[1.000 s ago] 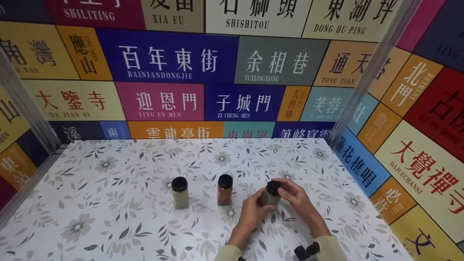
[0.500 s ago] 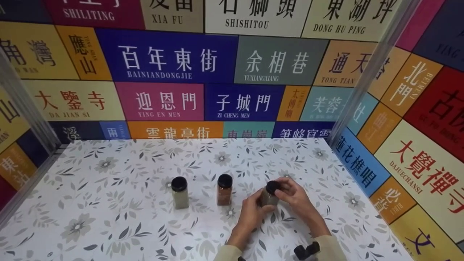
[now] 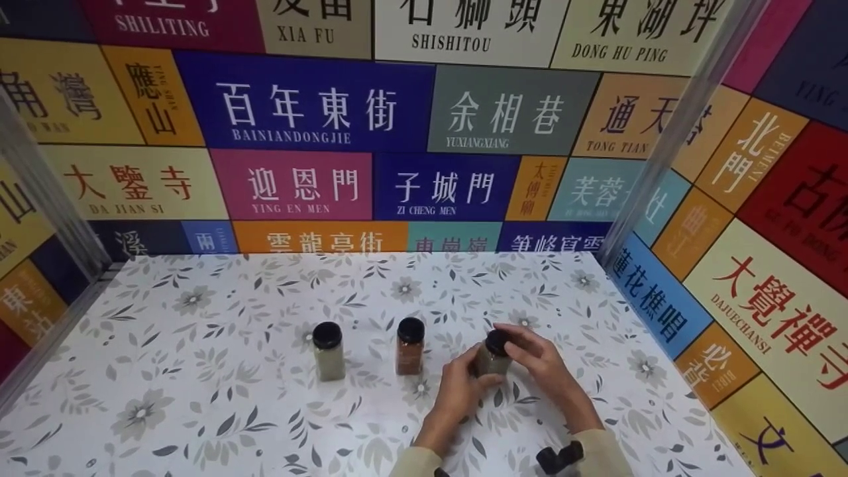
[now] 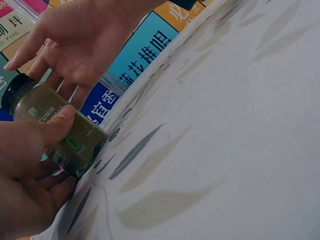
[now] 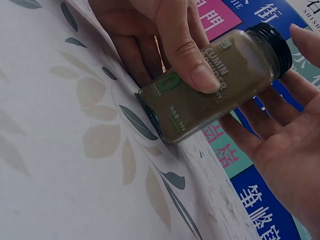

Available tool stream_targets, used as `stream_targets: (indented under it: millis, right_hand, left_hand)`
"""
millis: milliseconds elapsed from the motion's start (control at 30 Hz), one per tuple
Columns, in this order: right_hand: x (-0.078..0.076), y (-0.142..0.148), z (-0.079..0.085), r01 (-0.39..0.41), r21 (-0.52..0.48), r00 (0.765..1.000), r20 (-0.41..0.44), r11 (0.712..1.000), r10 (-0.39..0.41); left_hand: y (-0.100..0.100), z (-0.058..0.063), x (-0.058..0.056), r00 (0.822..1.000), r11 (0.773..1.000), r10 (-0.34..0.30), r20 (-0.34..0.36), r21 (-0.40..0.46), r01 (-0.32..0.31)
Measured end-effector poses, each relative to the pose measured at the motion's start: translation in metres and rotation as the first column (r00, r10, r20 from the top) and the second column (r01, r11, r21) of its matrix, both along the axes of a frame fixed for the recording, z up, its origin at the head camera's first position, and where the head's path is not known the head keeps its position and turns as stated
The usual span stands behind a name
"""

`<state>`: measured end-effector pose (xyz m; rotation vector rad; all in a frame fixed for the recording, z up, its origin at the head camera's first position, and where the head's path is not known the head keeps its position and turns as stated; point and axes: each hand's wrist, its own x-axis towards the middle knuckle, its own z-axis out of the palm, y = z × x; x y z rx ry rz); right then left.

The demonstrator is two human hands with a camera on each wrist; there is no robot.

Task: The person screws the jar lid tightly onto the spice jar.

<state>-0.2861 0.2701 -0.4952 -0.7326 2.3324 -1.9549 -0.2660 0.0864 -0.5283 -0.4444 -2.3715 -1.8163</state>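
Note:
A clear jar of brown cumin powder [image 5: 240, 65] with a black lid [image 5: 272, 47] stands upright at the right of the table. My left hand [image 3: 458, 389] grips its body, thumb across the label and fingers behind. Around the lid is my right hand [image 3: 546, 361], its fingers spread and loosely bent; in the right wrist view its thumb [image 5: 306, 46] stands away from the lid while the fingers lie behind it. To the left are a jar of reddish-brown powder [image 3: 410, 356] and a jar of pale greenish powder [image 3: 329, 363], both upright with black lids.
The table [image 3: 218, 344] has a white cover with grey leaves and flowers. Panels of coloured place-name signs [image 3: 305, 106] rise behind it and on both sides. A black wrist camera [image 3: 560, 457] sits at the right sleeve.
Half a second ago my right fingers were drawn in on the lid; now they are spread wider around it. My left hand and the other two jars have stayed in place.

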Motion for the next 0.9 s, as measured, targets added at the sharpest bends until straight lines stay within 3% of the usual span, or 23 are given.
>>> stream_targets:
  millis: [367,500,667,900]
  right_hand:
    - [-0.0026,-0.0041,-0.0006,0.109,0.015,0.989,0.096,0.994,-0.11]
    - [-0.0025,-0.0039,-0.0015,0.114,0.016,0.989,0.094,0.993,-0.115]
    - [-0.0014,-0.0016,-0.0011,0.059,-0.01,0.996,0.07,0.998,-0.058]
    - [-0.0035,0.003,-0.0019,-0.101,-0.078,0.995,-0.018,0.992,0.1]
  left_hand:
    - [-0.0005,0.0011,-0.0001,1.0,1.0,0.023,0.011,-0.017,-0.023]
    - [-0.0002,-0.0001,-0.0007,1.0,1.0,0.011,0.014,-0.018,-0.011]
    - [-0.0001,-0.0007,-0.0015,1.0,1.0,-0.002,0.02,-0.016,0.002]
    - [-0.0008,-0.0002,-0.0006,1.0,1.0,-0.012,0.002,0.001,0.012]
